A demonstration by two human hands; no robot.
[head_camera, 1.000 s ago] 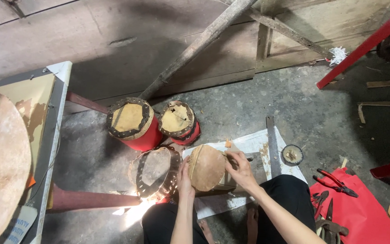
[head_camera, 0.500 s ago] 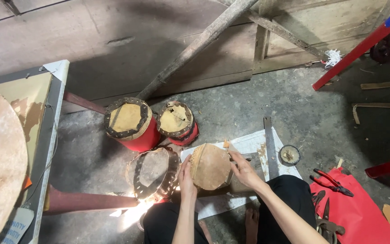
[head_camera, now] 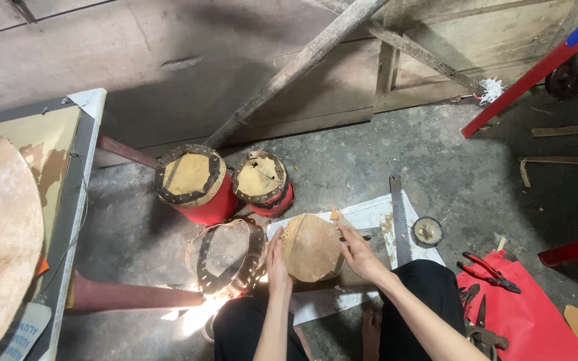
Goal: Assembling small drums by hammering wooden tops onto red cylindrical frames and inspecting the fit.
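Head view: seating a hide on a small drum.
My left hand (head_camera: pixel 277 259) and right hand (head_camera: pixel 361 254) grip the tan drumhead (head_camera: pixel 312 247)'s edges, fingers clenched; next calls for even pulling.

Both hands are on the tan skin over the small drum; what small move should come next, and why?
Probably press the skin's edge down on the near side. The left hand and right hand flank the tan skin lying on the drum, its edge looking uneven; the saw and pliers lie untouched.
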